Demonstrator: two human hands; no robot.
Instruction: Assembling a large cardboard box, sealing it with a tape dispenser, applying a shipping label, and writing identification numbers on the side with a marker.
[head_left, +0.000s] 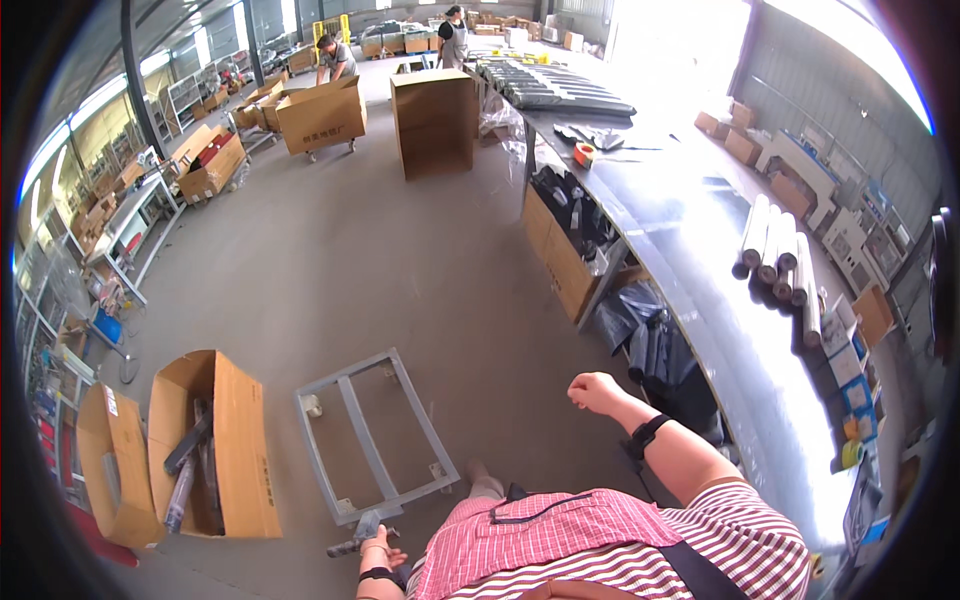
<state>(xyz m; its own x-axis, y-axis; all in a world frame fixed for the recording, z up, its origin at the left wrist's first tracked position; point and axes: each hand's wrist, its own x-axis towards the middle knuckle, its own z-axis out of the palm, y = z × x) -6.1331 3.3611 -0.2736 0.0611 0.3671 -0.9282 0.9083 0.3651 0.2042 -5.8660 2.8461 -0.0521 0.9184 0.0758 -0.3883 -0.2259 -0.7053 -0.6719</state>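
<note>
My right hand (597, 392) is raised in front of me with its fingers curled in, and nothing shows in it. A dark band (648, 435) circles that wrist. Low at the front, my left hand (383, 552) has its fingers loosely apart. Beside it lies a grey, T-shaped thing (352, 545); whether the hand touches it I cannot tell. Just beyond is a grey metal frame dolly (352, 400) on the floor, with casters at its corners and a bar across its middle. Nothing stands on the dolly.
Left of the dolly, an open carton (245, 450) holds dark rolls, with another carton (118, 470) beside it. A long metal table (690, 260) on the right bears pale rolls (775, 255) and orange tape (584, 154). A large carton (405, 130) stands ahead. Two people work farther back.
</note>
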